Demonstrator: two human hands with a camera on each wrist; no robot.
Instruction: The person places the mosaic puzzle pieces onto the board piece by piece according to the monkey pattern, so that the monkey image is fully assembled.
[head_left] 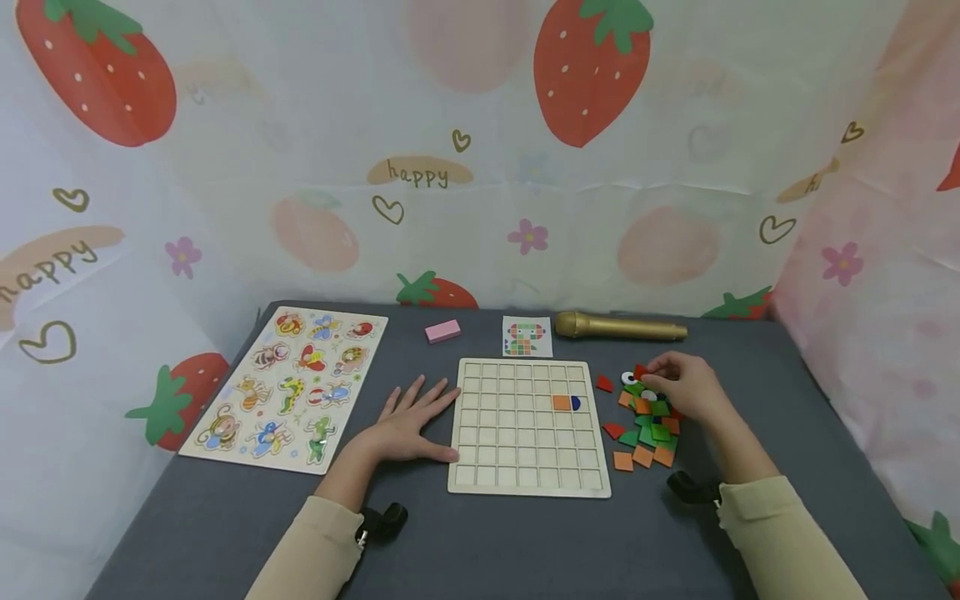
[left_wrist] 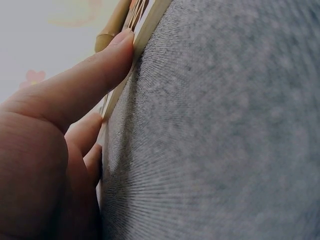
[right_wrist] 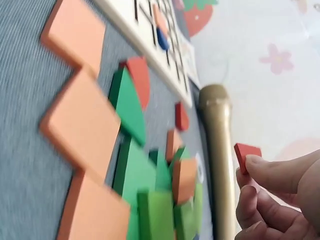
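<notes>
A pale wooden grid board (head_left: pixel 517 433) lies on the dark cloth, with an orange square tile (head_left: pixel 562 403) and a blue half-round tile (head_left: pixel 576 403) set side by side in its cells. My left hand (head_left: pixel 408 427) has its fingers spread, and its fingertips and thumb (left_wrist: pixel 100 75) touch the board's left edge. Over the far end of the tile pile, my right hand (head_left: pixel 688 385) pinches a small red tile (right_wrist: pixel 247 154) between thumb and fingers. Beneath and beside it are loose green tiles (head_left: pixel 660 432), orange tiles (head_left: pixel 623 461) and a red tile (head_left: pixel 604 383).
A small pattern card (head_left: pixel 527 337) lies behind the board, between a pink block (head_left: pixel 442 332) and a gold microphone-shaped object (head_left: pixel 626 327). At the left lies a board with cartoon insects and animals (head_left: pixel 288 387). A printed curtain (head_left: pixel 480 100) hangs around the table.
</notes>
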